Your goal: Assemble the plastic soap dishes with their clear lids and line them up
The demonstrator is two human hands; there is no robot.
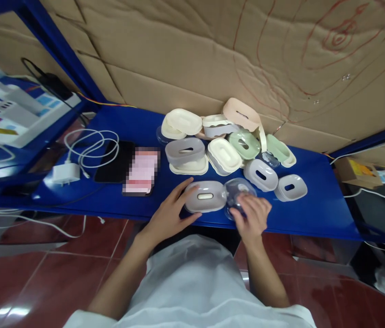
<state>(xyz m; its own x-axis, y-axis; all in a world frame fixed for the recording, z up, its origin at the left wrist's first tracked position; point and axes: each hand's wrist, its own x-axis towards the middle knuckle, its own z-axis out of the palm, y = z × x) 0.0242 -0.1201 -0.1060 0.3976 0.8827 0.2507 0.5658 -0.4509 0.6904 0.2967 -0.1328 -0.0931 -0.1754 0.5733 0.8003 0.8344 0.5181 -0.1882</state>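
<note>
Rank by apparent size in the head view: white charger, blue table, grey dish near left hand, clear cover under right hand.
1. Blue table
2. Grey dish and clear cover: look alike, cover partly hidden
3. White charger

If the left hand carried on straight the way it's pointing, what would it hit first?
The grey oval dish: the left hand has its thumb and fingers spread around that dish's left end, possibly touching already; depth is unclear.
</note>
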